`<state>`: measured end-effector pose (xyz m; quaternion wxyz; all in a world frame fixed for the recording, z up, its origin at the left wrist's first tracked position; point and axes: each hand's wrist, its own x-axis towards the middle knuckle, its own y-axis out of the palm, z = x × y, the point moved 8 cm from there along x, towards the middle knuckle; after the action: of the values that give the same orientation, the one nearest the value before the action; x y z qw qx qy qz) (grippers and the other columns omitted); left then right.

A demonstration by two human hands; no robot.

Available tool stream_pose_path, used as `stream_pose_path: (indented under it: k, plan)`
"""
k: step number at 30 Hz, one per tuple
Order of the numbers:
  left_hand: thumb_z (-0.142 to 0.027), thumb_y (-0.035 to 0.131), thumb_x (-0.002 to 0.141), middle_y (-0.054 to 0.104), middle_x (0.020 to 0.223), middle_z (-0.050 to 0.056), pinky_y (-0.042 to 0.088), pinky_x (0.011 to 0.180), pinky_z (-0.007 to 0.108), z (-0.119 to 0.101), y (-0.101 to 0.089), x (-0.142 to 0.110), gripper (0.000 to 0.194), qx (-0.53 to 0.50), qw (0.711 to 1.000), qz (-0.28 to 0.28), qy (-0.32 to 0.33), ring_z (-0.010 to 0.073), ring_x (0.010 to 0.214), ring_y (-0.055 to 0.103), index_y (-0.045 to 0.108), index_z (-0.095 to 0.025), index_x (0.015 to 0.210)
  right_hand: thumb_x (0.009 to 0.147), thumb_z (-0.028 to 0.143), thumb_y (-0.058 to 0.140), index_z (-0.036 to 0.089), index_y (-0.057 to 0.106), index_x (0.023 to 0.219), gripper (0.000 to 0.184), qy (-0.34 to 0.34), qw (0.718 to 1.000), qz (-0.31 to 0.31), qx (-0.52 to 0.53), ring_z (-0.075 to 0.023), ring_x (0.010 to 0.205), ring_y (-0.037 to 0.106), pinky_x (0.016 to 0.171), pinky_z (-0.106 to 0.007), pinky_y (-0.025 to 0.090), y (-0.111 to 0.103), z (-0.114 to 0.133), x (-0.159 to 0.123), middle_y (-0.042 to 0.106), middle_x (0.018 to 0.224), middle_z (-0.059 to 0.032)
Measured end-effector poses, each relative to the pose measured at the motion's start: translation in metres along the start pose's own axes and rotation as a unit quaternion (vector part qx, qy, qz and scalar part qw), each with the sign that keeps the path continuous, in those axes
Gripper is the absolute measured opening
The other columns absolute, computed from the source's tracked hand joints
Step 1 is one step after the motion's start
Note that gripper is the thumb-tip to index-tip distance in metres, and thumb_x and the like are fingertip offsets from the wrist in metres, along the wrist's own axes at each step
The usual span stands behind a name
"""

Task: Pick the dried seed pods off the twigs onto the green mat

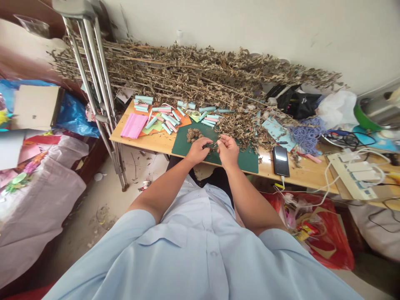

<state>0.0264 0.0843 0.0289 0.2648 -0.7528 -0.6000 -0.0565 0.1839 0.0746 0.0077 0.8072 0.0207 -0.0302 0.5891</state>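
My left hand (197, 151) and my right hand (228, 151) meet over a dark green cutting mat (246, 160) on a wooden table (156, 143). Both hands are closed in a pinch on a small dried plant piece (211, 146) held between them. A little heap of dried flower heads (193, 134) lies on the mat just beyond my left hand. Loose dried leaves (240, 127) are piled to the right of the mat. Long dried stalks (187, 71) lie across the back of the table.
Rolled paper tubes (165, 116) and a pink sheet (133, 125) lie at the table's left. A phone (280, 160) charges at right, by purple cord (308, 135) and a power strip (354, 175). Metal crutches (96, 83) lean at left. A red bag (325, 233) sits below.
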Motion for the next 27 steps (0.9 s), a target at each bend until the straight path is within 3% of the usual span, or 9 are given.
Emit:
stream_pose_path:
  k: [4,7,13,19,27]
  plan:
    - [-0.02,0.059,0.089,0.071,0.102,0.009,0.051,0.097,0.036,-0.007,-0.001,0.001,0.015,0.015,1.0,0.002,-0.008,0.0191,0.1,0.065,0.071,-0.017,0.096,0.08,0.037,0.069,0.021,0.062,0.111,0.035,-0.012,1.0,0.008,-0.018,-0.0084,0.053,0.051,0.05,-0.024,0.044,0.002,0.006,-0.003,0.066,0.082,0.0014]
    - [-0.021,0.055,0.093,0.071,0.098,0.008,0.051,0.094,0.034,-0.009,0.001,0.001,0.016,0.02,1.0,0.016,0.0,0.0179,0.096,0.064,0.07,-0.017,0.091,0.08,0.037,0.069,0.021,0.062,0.112,0.036,-0.018,0.999,0.012,-0.029,-0.0093,0.056,0.052,0.052,-0.024,0.045,0.004,0.011,-0.006,0.066,0.084,0.0006]
    - [-0.017,0.052,0.094,0.069,0.094,0.008,0.051,0.087,0.031,-0.01,0.001,0.001,0.018,0.032,0.999,0.022,-0.005,0.0172,0.091,0.063,0.069,-0.016,0.088,0.08,0.037,0.069,0.021,0.062,0.113,0.037,-0.026,0.999,0.022,-0.03,-0.0099,0.056,0.053,0.053,-0.025,0.045,0.007,0.016,-0.008,0.067,0.084,0.0003]
    - [-0.018,0.051,0.094,0.07,0.096,0.008,0.051,0.089,0.031,-0.011,0.002,0.001,0.019,0.027,0.999,0.02,-0.004,0.0173,0.093,0.063,0.069,-0.016,0.088,0.08,0.038,0.069,0.021,0.062,0.112,0.037,-0.017,1.0,0.004,-0.025,-0.0111,0.059,0.054,0.053,-0.025,0.046,0.005,0.016,-0.008,0.067,0.085,-0.0007]
    - [-0.022,0.051,0.095,0.071,0.097,0.008,0.051,0.091,0.032,-0.007,0.001,0.0,0.02,0.023,1.0,0.007,-0.013,0.0178,0.094,0.064,0.07,-0.017,0.088,0.078,0.034,0.068,0.022,0.062,0.106,0.031,-0.017,1.0,-0.024,-0.008,-0.008,0.051,0.049,0.048,-0.024,0.043,-0.001,0.021,-0.005,0.065,0.079,0.0022]
